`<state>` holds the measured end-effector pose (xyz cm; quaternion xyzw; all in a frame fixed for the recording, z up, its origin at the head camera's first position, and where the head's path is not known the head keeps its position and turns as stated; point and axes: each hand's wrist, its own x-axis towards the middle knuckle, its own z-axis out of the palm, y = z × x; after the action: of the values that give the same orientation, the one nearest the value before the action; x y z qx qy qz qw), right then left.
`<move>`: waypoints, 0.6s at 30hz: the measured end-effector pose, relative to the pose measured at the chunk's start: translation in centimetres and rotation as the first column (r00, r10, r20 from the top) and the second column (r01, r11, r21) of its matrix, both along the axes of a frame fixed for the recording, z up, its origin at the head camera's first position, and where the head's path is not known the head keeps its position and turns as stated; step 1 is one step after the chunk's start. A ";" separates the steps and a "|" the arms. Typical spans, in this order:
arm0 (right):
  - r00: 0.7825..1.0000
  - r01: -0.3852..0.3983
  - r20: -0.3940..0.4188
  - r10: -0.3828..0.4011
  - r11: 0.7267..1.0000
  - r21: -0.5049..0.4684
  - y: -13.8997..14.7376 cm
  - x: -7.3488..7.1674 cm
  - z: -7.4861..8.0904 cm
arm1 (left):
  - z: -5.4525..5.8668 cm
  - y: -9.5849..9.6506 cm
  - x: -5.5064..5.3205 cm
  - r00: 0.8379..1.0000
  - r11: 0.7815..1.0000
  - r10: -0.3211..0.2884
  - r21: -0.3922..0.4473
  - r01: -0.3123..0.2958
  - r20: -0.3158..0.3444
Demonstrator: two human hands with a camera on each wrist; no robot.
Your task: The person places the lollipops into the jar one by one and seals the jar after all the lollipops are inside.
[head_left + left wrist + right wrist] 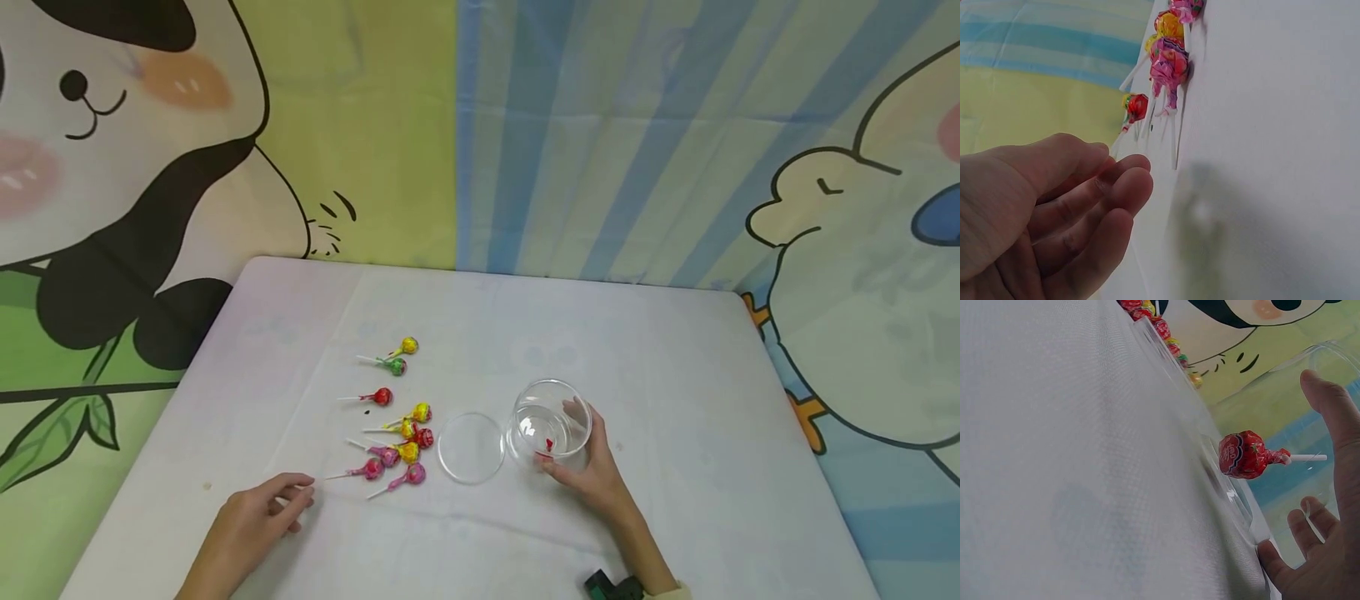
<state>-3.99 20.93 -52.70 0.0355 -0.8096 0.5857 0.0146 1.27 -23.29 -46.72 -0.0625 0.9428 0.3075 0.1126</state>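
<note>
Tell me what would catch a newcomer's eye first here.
Probably the bright lollipops scattered on the white tabletop, left of the clear container in the head view. Next, the red lollipop inside that container, which the right hand holds. Behind, at the upper left, looms a big cartoon panda.

A pale cream sleeve borders the bare right forearm, beside a black, blocky device with a green patch.
</note>
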 end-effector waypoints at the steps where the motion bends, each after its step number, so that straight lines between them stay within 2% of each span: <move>1: 1.000 0.000 0.000 0.000 1.000 0.004 0.0 0.0 0.0 | 0.0 -0.1 -0.2 1.000 1.000 -0.005 -0.011 0.005 -0.003; 5: 1.000 -0.002 -0.010 0.002 1.000 0.006 0.1 0.0 0.0 | 0.1 -0.5 -1.4 1.000 0.999 -0.029 -0.033 0.029 -0.009; 11: 1.000 0.003 0.007 -0.004 1.000 0.018 0.1 0.0 0.1 | 0.7 -1.0 -4.2 0.995 0.996 -0.085 -0.038 0.083 -0.049; 15: 1.000 0.004 0.008 -0.004 1.000 0.022 0.0 0.1 0.1 | 1.3 -1.2 -6.5 0.985 0.990 -0.134 -0.056 0.129 -0.107; 18: 1.000 0.002 -0.004 -0.002 1.000 0.016 -0.1 0.1 0.0 | 1.5 -1.2 -8.7 0.969 0.982 -0.175 -0.100 0.160 -0.173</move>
<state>-3.91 20.88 -52.67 0.0357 -0.8142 0.5793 0.0164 -7.44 -24.50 -45.18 0.0410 0.9633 0.2608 0.0492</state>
